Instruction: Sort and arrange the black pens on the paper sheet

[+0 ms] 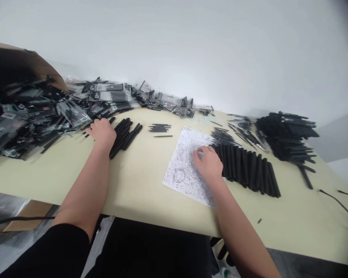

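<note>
My left hand (102,131) lies on the table at the edge of a heap of clear packets (46,110), its fingers curled down beside a small group of black pen barrels (124,136). What the fingers hold, if anything, is hidden. My right hand (208,161) rests on a printed sheet of paper (185,170), fingers bent, touching the left end of a neat row of black pen barrels (246,166). A few thin black refills (159,128) lie between the two hands.
The pale yellow table (139,181) runs to a white wall. A large stack of black barrels (287,133) and loose thin refills (234,129) sit at the far right. A cardboard box (23,63) stands far left. A black cable (340,202) trails off the right edge.
</note>
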Available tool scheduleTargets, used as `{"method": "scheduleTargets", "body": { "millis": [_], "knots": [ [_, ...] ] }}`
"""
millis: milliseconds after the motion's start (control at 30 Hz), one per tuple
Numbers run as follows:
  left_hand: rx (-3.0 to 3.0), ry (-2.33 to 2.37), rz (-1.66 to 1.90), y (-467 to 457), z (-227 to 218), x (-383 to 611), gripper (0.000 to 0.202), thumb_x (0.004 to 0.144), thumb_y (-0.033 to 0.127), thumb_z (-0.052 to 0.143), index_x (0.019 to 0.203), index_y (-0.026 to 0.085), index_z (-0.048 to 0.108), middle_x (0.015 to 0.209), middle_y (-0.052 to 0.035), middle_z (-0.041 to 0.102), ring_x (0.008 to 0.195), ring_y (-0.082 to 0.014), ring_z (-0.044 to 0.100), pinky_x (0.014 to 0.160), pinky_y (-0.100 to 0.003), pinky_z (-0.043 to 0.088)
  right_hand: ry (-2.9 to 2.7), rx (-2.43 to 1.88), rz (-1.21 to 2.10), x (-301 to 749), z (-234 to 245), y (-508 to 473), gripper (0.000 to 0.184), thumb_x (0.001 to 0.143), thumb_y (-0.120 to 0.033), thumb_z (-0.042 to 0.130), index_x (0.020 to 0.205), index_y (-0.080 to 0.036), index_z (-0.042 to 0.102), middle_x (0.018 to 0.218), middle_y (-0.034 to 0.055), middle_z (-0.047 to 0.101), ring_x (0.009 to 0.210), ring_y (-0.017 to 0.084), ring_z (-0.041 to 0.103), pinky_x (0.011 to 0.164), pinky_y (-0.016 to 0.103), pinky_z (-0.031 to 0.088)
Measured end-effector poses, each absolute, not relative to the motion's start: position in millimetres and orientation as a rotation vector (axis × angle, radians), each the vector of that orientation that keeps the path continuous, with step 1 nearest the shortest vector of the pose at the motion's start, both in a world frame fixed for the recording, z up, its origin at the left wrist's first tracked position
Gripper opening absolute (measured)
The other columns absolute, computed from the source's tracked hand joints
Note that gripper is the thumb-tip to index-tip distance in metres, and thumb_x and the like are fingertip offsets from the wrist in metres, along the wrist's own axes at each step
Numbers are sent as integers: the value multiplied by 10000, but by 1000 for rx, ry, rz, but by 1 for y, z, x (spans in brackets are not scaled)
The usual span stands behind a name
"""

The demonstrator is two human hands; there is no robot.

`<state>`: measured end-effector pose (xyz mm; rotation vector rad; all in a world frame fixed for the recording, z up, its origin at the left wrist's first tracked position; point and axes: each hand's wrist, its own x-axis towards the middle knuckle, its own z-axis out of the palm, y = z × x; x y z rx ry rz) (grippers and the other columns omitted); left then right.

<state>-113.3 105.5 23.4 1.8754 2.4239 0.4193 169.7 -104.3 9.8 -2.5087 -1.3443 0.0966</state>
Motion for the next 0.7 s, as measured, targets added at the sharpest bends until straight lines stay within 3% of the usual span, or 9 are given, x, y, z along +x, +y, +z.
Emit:
{"method": "scheduleTargets", "body": {
  "millis": [133, 333, 700],
  "knots": [
    [1902, 2380, 459, 104, 23, -111, 444, 870, 154, 374, 1243, 83, 604, 1309, -249, 567, 1225, -394, 513, 1033, -600, 313, -1348, -2505, 80, 170, 9, -104, 260, 943, -396, 485, 1038, -227, 658, 1139, 63, 614, 935, 205, 596, 594, 270, 325],
    [1857, 2379, 457, 101, 23, -110, 466, 888, 187, 394, 1303, 45, 553, 1306, -290, 546, 1249, -414, 496, 1061, -611, 300, -1350, -2502, 81, 171, 8, -104, 262, 941, -405, 486, 1036, -232, 658, 1130, 62, 614, 937, 204, 595, 594, 271, 332],
    [2011, 2310, 414, 94, 21, -92, 503, 823, 112, 378, 1295, 41, 535, 1316, -266, 553, 1250, -378, 498, 1020, -558, 383, -1356, -2507, 83, 171, 8, -104, 268, 943, -405, 483, 1041, -229, 659, 1150, 69, 614, 936, 209, 605, 602, 274, 338]
  ]
}}
